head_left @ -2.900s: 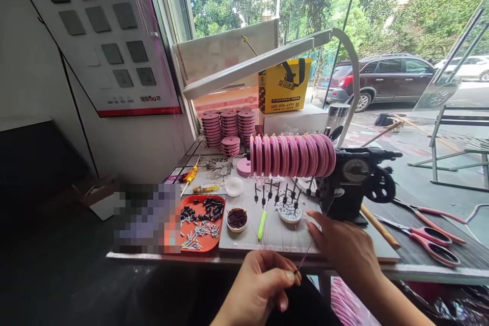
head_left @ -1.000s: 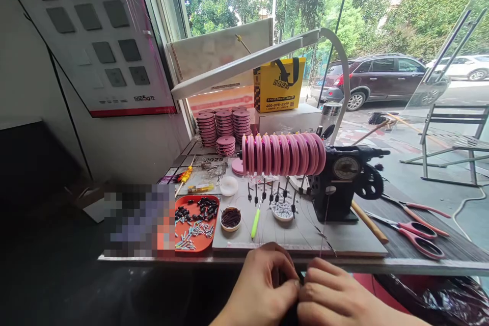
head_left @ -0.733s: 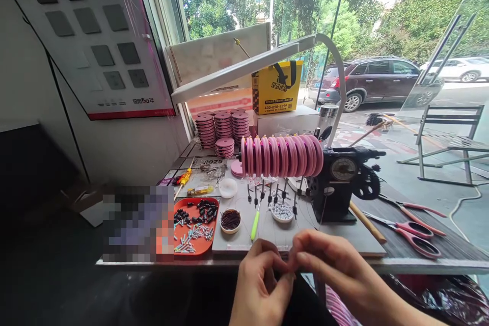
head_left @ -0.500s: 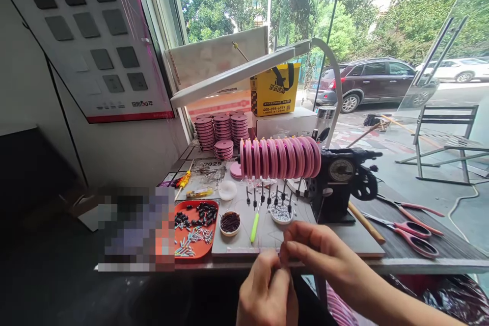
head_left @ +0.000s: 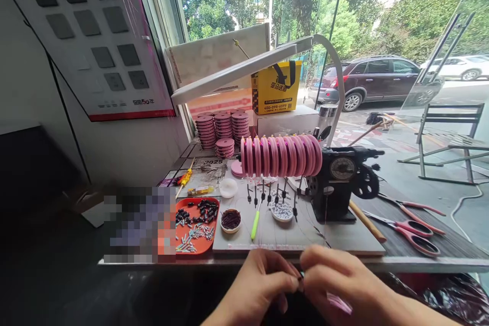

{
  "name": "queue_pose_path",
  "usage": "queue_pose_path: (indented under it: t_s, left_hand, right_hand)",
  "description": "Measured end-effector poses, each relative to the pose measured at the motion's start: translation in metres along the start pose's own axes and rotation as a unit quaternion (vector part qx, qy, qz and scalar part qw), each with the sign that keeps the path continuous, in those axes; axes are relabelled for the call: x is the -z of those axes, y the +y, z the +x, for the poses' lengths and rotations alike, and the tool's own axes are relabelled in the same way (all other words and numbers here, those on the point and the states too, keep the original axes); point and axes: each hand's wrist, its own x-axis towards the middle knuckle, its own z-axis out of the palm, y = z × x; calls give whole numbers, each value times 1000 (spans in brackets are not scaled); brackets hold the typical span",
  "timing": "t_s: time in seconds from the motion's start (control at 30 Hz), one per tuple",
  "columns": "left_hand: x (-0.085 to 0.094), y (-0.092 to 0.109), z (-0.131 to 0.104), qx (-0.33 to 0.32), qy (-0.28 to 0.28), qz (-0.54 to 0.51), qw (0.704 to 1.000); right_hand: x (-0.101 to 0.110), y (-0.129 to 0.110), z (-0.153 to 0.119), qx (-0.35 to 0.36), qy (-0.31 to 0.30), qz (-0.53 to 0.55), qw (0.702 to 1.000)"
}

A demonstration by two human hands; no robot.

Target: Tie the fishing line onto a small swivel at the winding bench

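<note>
My left hand [head_left: 263, 285] and my right hand [head_left: 336, 277] meet just below the table's front edge. Their fingers are pinched together around something tiny and dark, too small to name. Behind them, a row of pink spools [head_left: 280, 156] sits on a black winding machine [head_left: 336, 183]. Small black pieces [head_left: 276, 198] hang on thin lines beneath the spools. On the grey board [head_left: 244, 237] are a white dish of pale beads [head_left: 281, 211], a dish of dark brown pieces [head_left: 231, 220] and a green-handled tool [head_left: 254, 225].
An orange tray [head_left: 198, 244] of black and silvery pieces lies at the left. Red-handled scissors [head_left: 414, 234], pliers [head_left: 424, 209] and a wooden stick [head_left: 367, 220] lie at the right. Stacked pink spools [head_left: 223, 130] and a white lamp [head_left: 244, 69] stand at the back.
My right hand has moved down and slightly right. My left hand has turned and now reaches in from the left, its fingertips farther right. A dark piece now shows on the board near the machine.
</note>
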Motion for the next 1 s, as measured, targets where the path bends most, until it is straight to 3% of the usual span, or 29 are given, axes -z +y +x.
queue_pose_path:
  t_s: [0.07, 0.17, 0.33, 0.47, 0.6, 0.83, 0.9, 1.0]
  left_hand:
    - [-1, 4, 2, 57, -22, -55, 997]
    - [-2, 4, 2, 86, -25, -84, 992]
    - [-2, 3, -1, 91, -32, -100, 990]
    - [-1, 5, -2, 50, -16, -86, 995]
    - [-1, 7, -2, 68, -20, -99, 993]
    - [-4, 6, -1, 84, -27, -96, 992]
    - [-3, 5, -1, 61, -20, -68, 996]
    - [0, 4, -3, -33, 4, 58, 998]
  right_hand:
    - [0, 0, -4, 106, -66, -133, 983]
    - [-5, 4, -11, 154, -85, -221, 959]
    - [-13, 8, -16, 162, -66, -210, 962]
    - [-11, 3, -13, 164, -88, -204, 961]
    - [-9, 1, -10, 154, -104, -191, 964]
    - [-16, 5, -10, 153, -50, -204, 966]
    - [-18, 6, -8, 166, -65, -196, 964]
    - [-19, 6, -6, 150, -39, -140, 978]
